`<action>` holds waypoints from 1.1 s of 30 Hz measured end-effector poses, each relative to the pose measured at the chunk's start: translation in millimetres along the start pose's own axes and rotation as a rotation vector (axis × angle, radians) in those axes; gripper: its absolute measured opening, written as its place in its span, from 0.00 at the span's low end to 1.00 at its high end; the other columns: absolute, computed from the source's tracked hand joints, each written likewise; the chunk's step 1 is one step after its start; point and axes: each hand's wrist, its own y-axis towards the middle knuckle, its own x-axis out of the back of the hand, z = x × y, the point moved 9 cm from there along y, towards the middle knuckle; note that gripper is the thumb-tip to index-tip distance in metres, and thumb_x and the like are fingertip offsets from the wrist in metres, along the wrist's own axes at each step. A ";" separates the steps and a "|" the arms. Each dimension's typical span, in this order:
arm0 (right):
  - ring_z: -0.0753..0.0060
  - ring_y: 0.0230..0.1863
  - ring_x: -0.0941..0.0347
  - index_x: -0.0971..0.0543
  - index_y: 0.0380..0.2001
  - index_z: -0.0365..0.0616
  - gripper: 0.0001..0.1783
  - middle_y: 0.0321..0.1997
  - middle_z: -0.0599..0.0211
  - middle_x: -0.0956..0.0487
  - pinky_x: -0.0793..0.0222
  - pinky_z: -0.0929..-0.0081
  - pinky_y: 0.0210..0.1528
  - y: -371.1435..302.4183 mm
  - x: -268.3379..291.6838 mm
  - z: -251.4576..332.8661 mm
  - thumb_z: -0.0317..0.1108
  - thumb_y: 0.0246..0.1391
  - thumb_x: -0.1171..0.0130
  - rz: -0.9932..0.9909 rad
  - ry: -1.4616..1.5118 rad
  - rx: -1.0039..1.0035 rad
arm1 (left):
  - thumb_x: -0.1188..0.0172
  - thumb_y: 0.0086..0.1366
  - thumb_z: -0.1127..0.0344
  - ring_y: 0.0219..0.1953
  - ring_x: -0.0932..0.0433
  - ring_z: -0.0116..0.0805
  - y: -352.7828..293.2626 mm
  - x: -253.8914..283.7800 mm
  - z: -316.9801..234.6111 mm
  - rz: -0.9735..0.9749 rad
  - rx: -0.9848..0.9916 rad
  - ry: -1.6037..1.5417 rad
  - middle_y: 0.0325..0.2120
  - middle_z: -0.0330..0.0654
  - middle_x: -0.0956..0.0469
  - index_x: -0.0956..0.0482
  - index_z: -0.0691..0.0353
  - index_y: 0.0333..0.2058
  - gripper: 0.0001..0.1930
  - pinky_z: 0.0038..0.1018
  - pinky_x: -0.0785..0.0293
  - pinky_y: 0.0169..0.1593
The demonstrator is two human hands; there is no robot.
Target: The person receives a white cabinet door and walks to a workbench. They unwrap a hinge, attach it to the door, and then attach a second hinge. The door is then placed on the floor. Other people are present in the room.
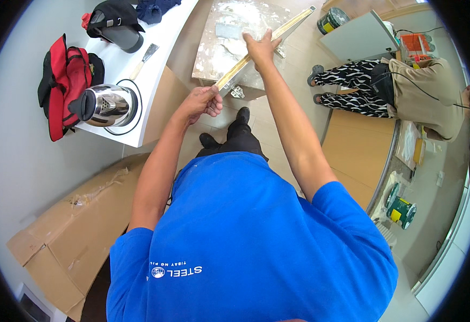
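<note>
A long, narrow panel (237, 68) with a pale yellow edge slants across in front of me, seen nearly edge-on. My left hand (201, 103) pinches its near end between thumb and fingers, the other fingers loosely curled. Farther along, my right hand (261, 50) is closed over the panel around its middle. A metal hinge (237, 92) shows beside the near end, next to my left hand. Beneath the panel stands a worktable (205, 59) spattered with white, with a grey flat piece (228, 30) lying on it.
On the left, a white counter (162, 40) bears a steel kettle (106, 105), a putty knife (145, 60), a black cap (118, 13) and a red-black bag (58, 88). At right a person in patterned trousers (353, 80) bends beside a white panel (361, 40). Cardboard (63, 225) lies lower left.
</note>
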 end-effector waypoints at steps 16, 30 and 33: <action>0.36 0.65 0.25 0.23 0.60 0.45 0.27 0.82 0.32 0.61 0.29 0.55 0.68 -2.3 -3.3 1.4 0.26 0.54 0.37 -0.103 -0.275 -0.139 | 0.46 0.80 0.47 0.25 0.21 0.29 7.6 -8.8 14.2 -0.015 -0.320 -0.036 0.24 0.41 0.21 0.22 0.63 0.32 0.24 0.27 0.21 0.31; 0.37 0.59 0.21 0.20 0.57 0.47 0.24 0.81 0.32 0.61 0.27 0.55 0.67 9.9 -28.5 11.7 0.27 0.55 0.37 -0.079 -0.298 -0.094 | 0.47 0.78 0.54 0.50 0.19 0.49 -56.7 153.3 242.6 -0.185 0.017 1.082 0.44 0.52 0.18 0.20 0.68 0.51 0.20 0.40 0.24 0.55; 0.36 0.56 0.20 0.18 0.55 0.45 0.22 0.79 0.31 0.59 0.24 0.56 0.65 36.8 -24.4 -40.0 0.26 0.55 0.36 -0.143 -0.346 -0.089 | 0.48 0.78 0.53 0.68 0.28 0.52 -155.8 144.1 330.0 -0.031 0.556 0.605 0.65 0.57 0.25 0.26 0.69 0.65 0.27 0.38 0.33 0.71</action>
